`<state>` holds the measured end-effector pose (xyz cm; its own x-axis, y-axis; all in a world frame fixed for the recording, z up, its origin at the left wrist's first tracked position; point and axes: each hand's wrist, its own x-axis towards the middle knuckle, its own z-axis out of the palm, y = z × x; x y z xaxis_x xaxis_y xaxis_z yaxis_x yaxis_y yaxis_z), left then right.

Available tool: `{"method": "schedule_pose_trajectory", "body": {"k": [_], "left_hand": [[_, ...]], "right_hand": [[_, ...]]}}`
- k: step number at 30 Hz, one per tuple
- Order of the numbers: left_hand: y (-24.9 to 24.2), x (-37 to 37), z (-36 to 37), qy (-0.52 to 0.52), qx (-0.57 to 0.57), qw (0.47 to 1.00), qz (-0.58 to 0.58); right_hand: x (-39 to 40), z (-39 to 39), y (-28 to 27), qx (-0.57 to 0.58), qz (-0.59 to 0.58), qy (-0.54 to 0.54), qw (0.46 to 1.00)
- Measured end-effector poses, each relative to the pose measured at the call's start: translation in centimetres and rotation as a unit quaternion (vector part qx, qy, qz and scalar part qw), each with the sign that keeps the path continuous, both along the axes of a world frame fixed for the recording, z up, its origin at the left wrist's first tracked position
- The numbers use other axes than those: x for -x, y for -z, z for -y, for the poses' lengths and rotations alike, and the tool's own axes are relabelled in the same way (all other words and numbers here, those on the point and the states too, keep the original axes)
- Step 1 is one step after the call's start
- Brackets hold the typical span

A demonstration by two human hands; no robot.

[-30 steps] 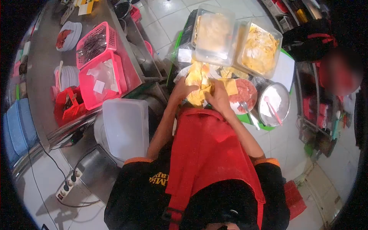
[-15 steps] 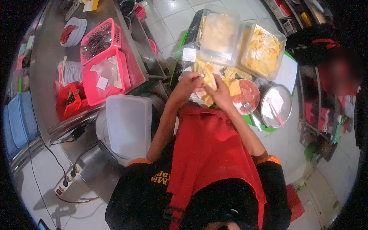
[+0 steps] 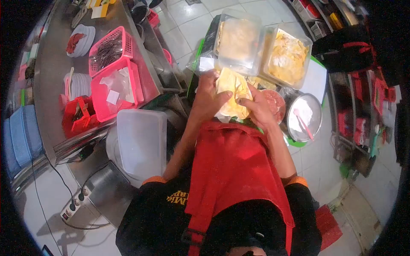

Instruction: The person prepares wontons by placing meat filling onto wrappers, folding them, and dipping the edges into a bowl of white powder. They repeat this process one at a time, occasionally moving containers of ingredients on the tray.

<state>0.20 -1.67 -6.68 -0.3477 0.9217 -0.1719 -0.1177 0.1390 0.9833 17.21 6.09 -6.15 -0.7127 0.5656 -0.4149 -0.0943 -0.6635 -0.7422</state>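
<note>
Between my two hands is a stack of yellow dough wrappers [image 3: 234,87], dusted with pale flour and held almost flat above the work surface. My left hand [image 3: 208,94] grips its left edge, thumb on top. On the right side, my right hand [image 3: 259,106] is closed on the edge, thumb also pressing the top sheet. Just right of that hand lies pink minced meat [image 3: 276,103] on a round dish, partly covered by the hand. Behind it stands a clear tub [image 3: 279,79] of floury yellow wrappers. Next to that tub is another tub with a translucent lid [image 3: 241,42].
A metal bowl [image 3: 316,112] of white powder with a pink spoon [image 3: 303,122] stands at the right. On the left, a steel counter [image 3: 54,81] carries pink baskets [image 3: 137,91] and stacked plates [image 3: 82,40]. A translucent container [image 3: 142,141] sits by my left arm.
The yellow wrappers, earlier tilted edge-on between my hands, now lie flatter with their broad face up. Both thumbs have come onto the top. The fork by the meat no longer shows.
</note>
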Motion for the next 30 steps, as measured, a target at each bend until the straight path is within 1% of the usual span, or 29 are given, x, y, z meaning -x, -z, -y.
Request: {"method": "schedule_pose_trajectory", "body": {"k": [1, 2, 3, 4, 5, 7, 8, 10, 11, 12, 13, 14, 15, 16, 17, 18, 19, 20, 21, 22, 23, 24, 25, 26, 27, 28, 29, 30], "left_hand": [[-0.6, -0.1, 0.0, -0.014, -0.038, 0.983, -0.177], [-1.5, -0.2, -0.1, -0.014, -0.039, 0.983, -0.178], [-2.6, -0.3, -0.3, -0.003, -0.066, 0.955, -0.29], [-3.2, -0.3, -0.2, 0.007, -0.091, 0.912, -0.399], [-2.8, -0.6, 0.2, 0.0, -0.092, 0.91, -0.405], [-1.0, 0.0, 0.1, 0.043, -0.103, 0.924, -0.366], [-1.1, -0.4, 0.2, 0.019, -0.107, 0.924, -0.367], [-0.4, -0.6, 0.3, 0.005, -0.121, 0.932, -0.342], [-1.4, -0.6, 0.5, 0.009, -0.119, 0.95, -0.288], [-1.8, -0.5, 0.6, 0.018, -0.107, 0.952, -0.286], [-1.5, -0.5, 0.8, 0.008, -0.108, 0.961, -0.253], [-2.2, 0.0, 0.9, 0.013, -0.106, 0.958, -0.267], [-2.2, 0.3, 1.3, -0.008, -0.089, 0.969, -0.23], [-1.7, 0.5, 1.7, -0.027, -0.073, 0.979, -0.189], [-1.0, 1.1, 1.9, -0.037, -0.082, 0.976, -0.198], [0.1, 1.8, 2.4, -0.028, -0.063, 0.974, -0.217], [1.4, 2.1, 2.8, -0.018, -0.04, 0.971, -0.233], [3.7, 2.3, 2.9, -0.026, -0.044, 0.97, -0.238], [6.3, 2.6, 3.2, 0.007, -0.002, 0.963, -0.269], [8.0, 2.5, 3.4, 0.04, 0.042, 0.953, -0.296], [8.7, 2.4, 3.1, -0.005, 0.013, 0.959, -0.282], [9.8, 2.6, 2.5, -0.009, 0.009, 0.958, -0.285], [11.0, 2.8, 1.9, -0.015, -0.004, 0.989, -0.148], [11.7, 2.7, 1.7, -0.02, -0.018, 1.0, -0.006], [0.7, 2.7, 1.8, 0.009, 0.07, 0.984, 0.165], [1.5, 2.7, 1.6, 0.008, 0.07, 0.984, 0.165], [2.9, 2.7, 1.2, 0.073, 0.001, 0.925, 0.372], [4.1, 2.8, 0.9, 0.135, -0.07, 0.816, 0.558]], "right_hand": [[0.0, -0.1, 0.0, 0.003, -0.006, 0.004, 1.0], [0.0, -0.2, -0.1, 0.002, -0.007, 0.003, 1.0], [-0.1, -0.3, -0.2, -0.002, -0.009, 0.0, 1.0], [-0.1, -0.4, -0.3, -0.006, -0.011, -0.004, 1.0], [-0.4, -0.4, -0.7, -0.021, 0.027, -0.009, 0.999], [0.1, -1.0, -2.2, -0.071, 0.107, -0.034, 0.991], [0.1, -0.9, -2.9, -0.102, 0.154, -0.046, 0.982], [0.2, -0.8, -2.4, -0.063, 0.128, -0.028, 0.989], [-0.2, -0.8, -0.2, -0.08, 0.114, -0.017, 0.99], [-0.4, -0.8, 1.5, -0.093, 0.106, -0.003, 0.99], [-0.3, -0.8, 0.7, -0.09, 0.083, -0.019, 0.992], [-0.2, -1.1, -0.1, -0.088, 0.062, -0.033, 0.994], [-0.4, -1.1, 0.2, -0.1, 0.052, -0.042, 0.993], [-1.0, -1.2, 0.7, -0.145, 0.122, -0.053, 0.98], [-0.7, -1.9, 0.9, -0.192, 0.19, -0.061, 0.961], [0.0, -2.2, -0.8, -0.203, 0.183, -0.065, 0.96], [0.0, -2.0, -3.0, -0.173, 0.183, -0.072, 0.965], [0.2, -2.2, -4.1, -0.142, 0.182, -0.078, 0.97], [-0.2, -2.6, -2.3, -0.135, 0.154, -0.066, 0.977], [-1.0, -3.0, -1.1, -0.139, 0.151, -0.07, 0.976], [-1.7, -3.7, 0.0, -0.132, 0.15, -0.106, 0.974], [-1.6, -4.1, 0.1, -0.125, 0.148, -0.141, 0.971], [-1.4, -4.1, 0.3, -0.108, 0.079, -0.155, 0.979], [-0.9, -3.8, -1.2, -0.11, 0.078, -0.157, 0.978], [-0.2, -3.4, -3.9, -0.04, 0.034, -0.184, 0.982], [0.5, -3.2, -5.4, 0.031, -0.01, -0.209, 0.977], [0.9, -3.3, -5.8, 0.03, -0.014, -0.229, 0.973], [1.6, -3.5, -5.8, 0.028, -0.015, -0.232, 0.972]]}}
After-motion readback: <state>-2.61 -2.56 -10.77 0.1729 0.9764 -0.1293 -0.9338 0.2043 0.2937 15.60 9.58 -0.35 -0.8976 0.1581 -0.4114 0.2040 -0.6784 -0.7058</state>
